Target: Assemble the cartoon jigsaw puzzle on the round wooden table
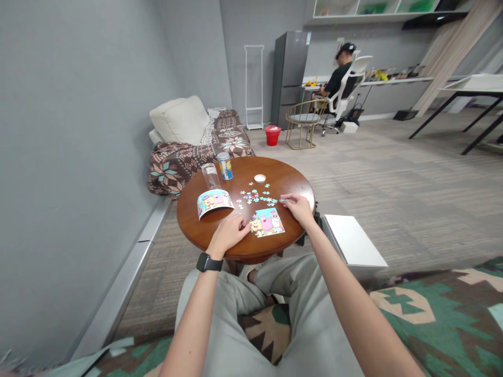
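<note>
A partly joined cartoon jigsaw puzzle (268, 222) lies flat near the front of the round wooden table (212, 235). At its left edge rests my left hand (230, 232), wearing a black watch, its fingers loosely bent and apart with nothing held. My right hand (297, 207), at the puzzle's upper right, pinches a small blue puzzle piece (283, 199) between its fingertips. Loose puzzle pieces (256, 197) are scattered beyond the joined part. A curved picture sheet (215, 201) with the cartoon characters stands left of them.
A clear cylinder (211, 177), a printed can (225, 166) and a round white lid (260, 178) stand farther back on the table. A white box (353, 240) is right of it. Beyond are a red bucket (272, 135), a gold-framed chair (304, 120) and a seated person (340, 78).
</note>
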Action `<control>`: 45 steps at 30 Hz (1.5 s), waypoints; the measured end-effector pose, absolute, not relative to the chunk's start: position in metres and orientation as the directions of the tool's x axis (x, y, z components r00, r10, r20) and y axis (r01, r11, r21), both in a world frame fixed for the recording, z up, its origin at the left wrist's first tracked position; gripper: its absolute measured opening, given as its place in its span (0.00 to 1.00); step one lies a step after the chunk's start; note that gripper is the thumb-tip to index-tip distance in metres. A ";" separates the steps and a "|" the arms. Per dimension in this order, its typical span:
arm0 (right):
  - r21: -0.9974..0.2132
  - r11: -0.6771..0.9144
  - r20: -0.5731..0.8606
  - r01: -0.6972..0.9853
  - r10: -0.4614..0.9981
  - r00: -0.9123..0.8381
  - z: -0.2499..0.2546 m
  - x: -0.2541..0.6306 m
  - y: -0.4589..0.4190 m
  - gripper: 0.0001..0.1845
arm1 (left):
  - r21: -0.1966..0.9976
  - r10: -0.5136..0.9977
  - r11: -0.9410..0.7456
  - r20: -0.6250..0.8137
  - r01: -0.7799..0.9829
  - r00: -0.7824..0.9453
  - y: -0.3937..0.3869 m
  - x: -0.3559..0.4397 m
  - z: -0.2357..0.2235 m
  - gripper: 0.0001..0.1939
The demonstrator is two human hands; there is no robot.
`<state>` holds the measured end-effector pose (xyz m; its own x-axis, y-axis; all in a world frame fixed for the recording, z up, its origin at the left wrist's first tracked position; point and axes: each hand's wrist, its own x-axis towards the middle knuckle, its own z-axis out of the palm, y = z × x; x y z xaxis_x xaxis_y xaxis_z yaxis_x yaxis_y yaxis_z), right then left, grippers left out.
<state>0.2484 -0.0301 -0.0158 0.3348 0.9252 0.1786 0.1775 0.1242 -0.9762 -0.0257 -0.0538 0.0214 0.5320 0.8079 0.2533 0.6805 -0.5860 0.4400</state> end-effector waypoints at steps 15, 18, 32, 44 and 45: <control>-0.980 0.148 0.184 0.133 0.928 0.324 -0.020 0.250 -0.028 0.07 | 0.395 0.813 -0.581 0.259 0.711 0.521 -0.052 -0.026 0.018 0.13; -0.974 0.154 0.200 0.163 0.925 0.322 -0.020 0.251 -0.027 0.07 | 0.388 0.812 -0.583 0.261 0.714 0.522 -0.051 -0.026 0.017 0.14; -0.958 0.195 0.260 0.210 0.901 0.348 -0.020 0.252 -0.028 0.04 | 0.399 0.808 -0.588 0.268 0.703 0.524 -0.050 -0.027 0.015 0.12; -0.951 0.211 0.274 0.226 0.912 0.306 -0.023 0.251 -0.027 0.06 | 0.400 0.812 -0.583 0.259 0.707 0.523 -0.050 -0.027 0.017 0.13; -0.950 0.215 0.277 0.228 0.915 0.293 -0.023 0.251 -0.027 0.07 | 0.400 0.813 -0.582 0.258 0.708 0.522 -0.051 -0.027 0.017 0.13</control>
